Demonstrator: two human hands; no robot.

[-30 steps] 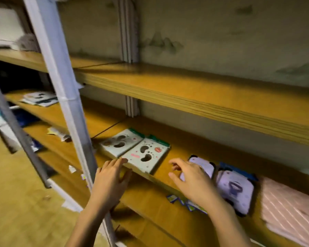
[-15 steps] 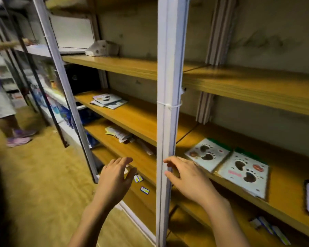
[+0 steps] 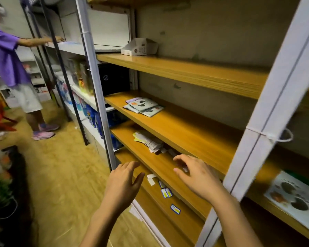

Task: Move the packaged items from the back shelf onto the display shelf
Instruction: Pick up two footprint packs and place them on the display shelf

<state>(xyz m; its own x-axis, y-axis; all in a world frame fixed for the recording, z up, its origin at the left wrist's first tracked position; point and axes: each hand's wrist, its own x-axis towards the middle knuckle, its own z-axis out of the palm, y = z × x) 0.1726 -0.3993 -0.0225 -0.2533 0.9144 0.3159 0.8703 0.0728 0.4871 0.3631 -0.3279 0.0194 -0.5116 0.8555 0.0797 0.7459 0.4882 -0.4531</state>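
Observation:
A small pile of flat paw-print packets (image 3: 143,106) lies on a wooden shelf (image 3: 185,127) in the middle bay. One more paw-print packet (image 3: 296,198) lies on the shelf beyond the white upright, at the far right. My left hand (image 3: 122,184) hovers open in front of the lower shelves, holding nothing. My right hand (image 3: 196,173) is open too, its fingers spread just over the edge of the lower wooden shelf (image 3: 161,168), below the pile. Loose paper packets (image 3: 148,140) lie on that lower shelf.
White metal uprights (image 3: 95,82) (image 3: 268,132) frame the bay. A white cardboard box (image 3: 138,47) sits on the top shelf. Small blue-and-white tags (image 3: 166,192) are scattered on the bottom shelf. A person in a purple shirt (image 3: 5,56) stands at the left, reaching onto another rack.
My view has swung left along the shelving. The paw-print packets that were under my hands now lie at the far right. Both hands have come away from them, empty.

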